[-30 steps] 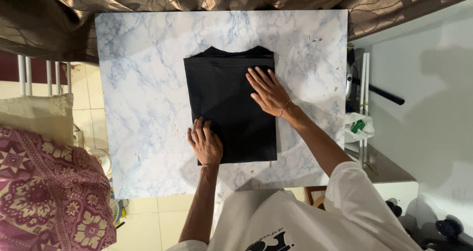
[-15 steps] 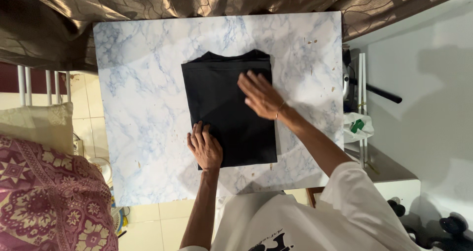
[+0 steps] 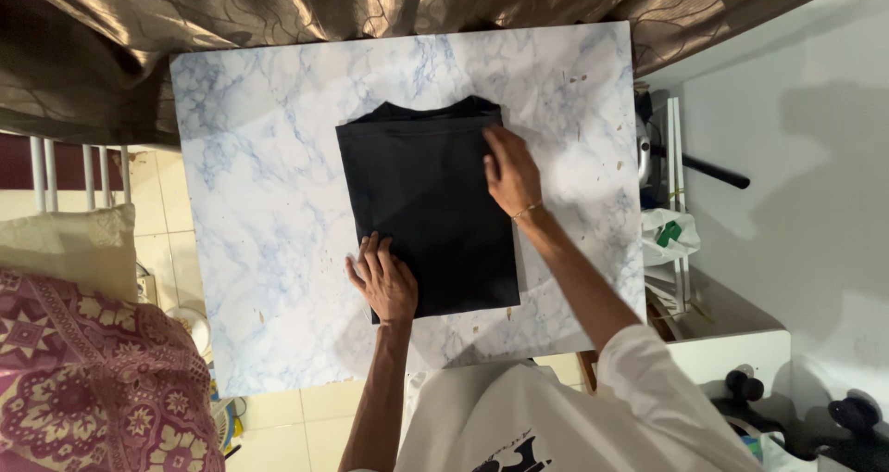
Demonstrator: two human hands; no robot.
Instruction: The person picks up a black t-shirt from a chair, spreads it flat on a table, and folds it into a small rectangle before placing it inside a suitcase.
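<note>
Nearest to the person, one left hand [image 3: 384, 282] is lying flat and open, palm down, fingers spread, pressing on the near left corner of the one folded black garment [image 3: 426, 208]. A little farther out, the one right hand [image 3: 511, 171] is resting on the garment's right edge, near its far corner; its fingers are curled over the fold, though whether they are actually pinching cloth I cannot tell. A thin bracelet [image 3: 528, 211] is showing at that wrist. The garment is lying as a neat rectangle in the middle of the one marble-patterned table [image 3: 259, 203], its collar end pointing away from the person. Two white sleeves are framing the near edge. Beyond the table's far edge, one brown patterned curtain [image 3: 278, 9] is hanging across the back.
</note>
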